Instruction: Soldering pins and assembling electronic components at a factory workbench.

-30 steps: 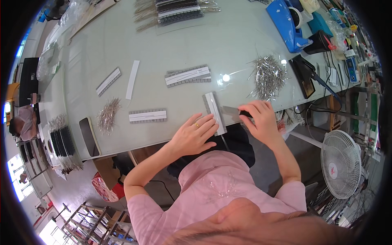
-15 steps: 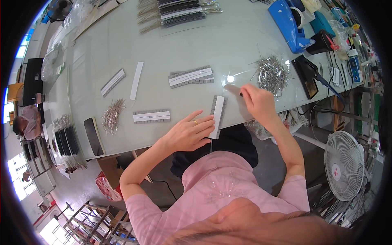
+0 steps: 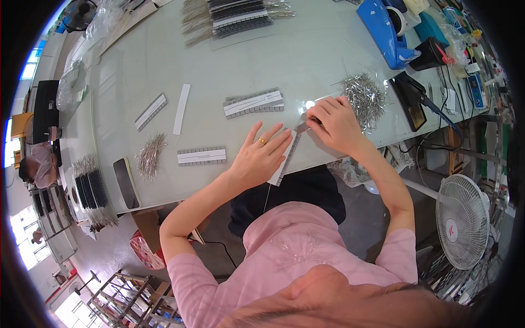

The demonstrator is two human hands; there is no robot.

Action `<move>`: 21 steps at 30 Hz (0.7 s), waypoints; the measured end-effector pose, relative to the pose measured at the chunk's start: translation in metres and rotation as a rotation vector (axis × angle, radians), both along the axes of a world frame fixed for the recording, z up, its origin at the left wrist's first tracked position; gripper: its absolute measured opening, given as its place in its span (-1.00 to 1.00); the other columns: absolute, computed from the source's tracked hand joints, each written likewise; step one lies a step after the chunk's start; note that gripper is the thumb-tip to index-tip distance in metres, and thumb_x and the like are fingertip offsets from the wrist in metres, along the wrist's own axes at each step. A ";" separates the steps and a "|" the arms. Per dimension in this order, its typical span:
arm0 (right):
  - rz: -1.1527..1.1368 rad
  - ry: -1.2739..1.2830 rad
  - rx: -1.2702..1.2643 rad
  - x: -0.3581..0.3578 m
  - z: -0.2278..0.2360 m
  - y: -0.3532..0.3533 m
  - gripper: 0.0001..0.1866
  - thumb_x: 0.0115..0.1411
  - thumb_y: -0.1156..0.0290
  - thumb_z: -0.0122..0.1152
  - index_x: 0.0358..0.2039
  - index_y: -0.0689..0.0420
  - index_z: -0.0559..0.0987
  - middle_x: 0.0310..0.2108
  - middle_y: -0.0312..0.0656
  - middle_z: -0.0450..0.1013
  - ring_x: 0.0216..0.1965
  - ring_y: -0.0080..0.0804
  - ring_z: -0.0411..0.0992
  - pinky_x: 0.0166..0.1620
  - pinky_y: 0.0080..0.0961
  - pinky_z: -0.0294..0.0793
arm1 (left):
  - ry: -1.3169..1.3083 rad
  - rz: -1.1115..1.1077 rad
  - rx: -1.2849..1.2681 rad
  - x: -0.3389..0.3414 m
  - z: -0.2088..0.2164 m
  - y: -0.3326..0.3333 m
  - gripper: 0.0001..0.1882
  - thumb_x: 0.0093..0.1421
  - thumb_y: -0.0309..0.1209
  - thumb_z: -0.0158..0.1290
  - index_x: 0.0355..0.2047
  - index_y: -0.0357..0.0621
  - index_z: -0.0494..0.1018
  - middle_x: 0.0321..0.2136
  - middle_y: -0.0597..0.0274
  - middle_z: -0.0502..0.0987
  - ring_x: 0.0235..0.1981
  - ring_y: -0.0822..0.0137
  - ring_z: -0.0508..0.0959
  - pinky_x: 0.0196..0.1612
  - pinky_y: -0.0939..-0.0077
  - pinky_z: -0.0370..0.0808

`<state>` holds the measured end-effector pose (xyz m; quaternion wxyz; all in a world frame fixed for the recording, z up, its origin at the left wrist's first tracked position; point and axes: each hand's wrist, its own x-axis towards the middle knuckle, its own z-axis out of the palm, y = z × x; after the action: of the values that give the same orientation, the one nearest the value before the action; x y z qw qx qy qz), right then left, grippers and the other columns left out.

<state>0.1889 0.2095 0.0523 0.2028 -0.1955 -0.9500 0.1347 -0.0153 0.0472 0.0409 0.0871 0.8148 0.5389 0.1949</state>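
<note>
My left hand [image 3: 261, 153] lies flat with its fingers spread, pressing on a strip [image 3: 279, 174] with a white face and grey ridged edges. The strip lies slanted and its near end sticks out past the table edge, with a thin wire hanging from it. At the strip's far end my right hand [image 3: 334, 124] is closed in a pinch; a small dark and greyish thing shows at its fingertips, too hidden to name. Similar strips lie beyond: a small stack [image 3: 254, 104], one at the left [image 3: 202, 157] and one tilted [image 3: 150, 112]. A plain white strip [image 3: 182, 109] lies near them.
Loose silvery wire pieces lie in a large pile [image 3: 365, 101] at the right and a smaller pile [image 3: 150, 157] at the left. Around the table are a phone [image 3: 127, 183], bundled dark strips [image 3: 240, 22], a blue tape dispenser [image 3: 384, 33] and a black tray [image 3: 409, 104]. A white fan [image 3: 462, 222] stands right.
My right hand has moved left and nearer to the strip's far end. My left hand has slid up along the strip, which is now more slanted and reaches farther toward me.
</note>
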 end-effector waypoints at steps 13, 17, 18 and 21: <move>0.110 0.012 -0.014 -0.007 -0.010 0.014 -0.78 0.07 0.21 0.35 -0.38 -0.03 0.48 -0.42 -0.42 0.41 -0.31 -0.42 0.42 -0.10 -0.33 0.20 | 0.132 -0.028 0.010 -0.001 0.001 0.003 -0.51 0.19 -0.34 0.14 0.13 -0.20 0.43 0.20 0.26 0.39 0.33 0.24 0.26 0.35 -0.22 0.08; 0.085 0.021 -0.067 -0.013 0.003 0.005 -0.62 -0.07 0.10 0.47 -0.43 0.01 0.46 -0.46 -0.37 0.39 -0.36 -0.39 0.41 -0.11 -0.33 0.19 | 0.145 -0.036 0.007 -0.003 0.002 0.003 -0.49 0.19 -0.33 0.14 0.14 -0.20 0.43 0.21 0.26 0.38 0.34 0.24 0.25 0.35 -0.22 0.06; 0.057 -0.003 -0.074 -0.014 0.004 0.003 -0.57 -0.13 0.04 0.50 -0.45 0.00 0.46 -0.48 -0.38 0.38 -0.38 -0.40 0.40 -0.12 -0.34 0.18 | 0.145 -0.036 0.008 -0.003 0.001 0.003 -0.49 0.19 -0.33 0.14 0.14 -0.20 0.43 0.21 0.26 0.38 0.34 0.24 0.25 0.35 -0.22 0.06; 0.034 -0.044 -0.080 -0.016 0.007 0.003 -0.53 -0.19 -0.03 0.51 -0.48 -0.02 0.45 -0.51 -0.40 0.38 -0.40 -0.41 0.41 -0.13 -0.34 0.18 | 0.153 -0.037 -0.003 -0.003 0.002 0.003 -0.48 0.19 -0.32 0.15 0.16 -0.20 0.42 0.22 0.26 0.37 0.35 0.23 0.23 0.36 -0.22 0.05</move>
<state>0.1728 0.2123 0.0597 0.1716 -0.1902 -0.9513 0.1716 -0.0185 0.0501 0.0433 0.0506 0.8370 0.5292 0.1295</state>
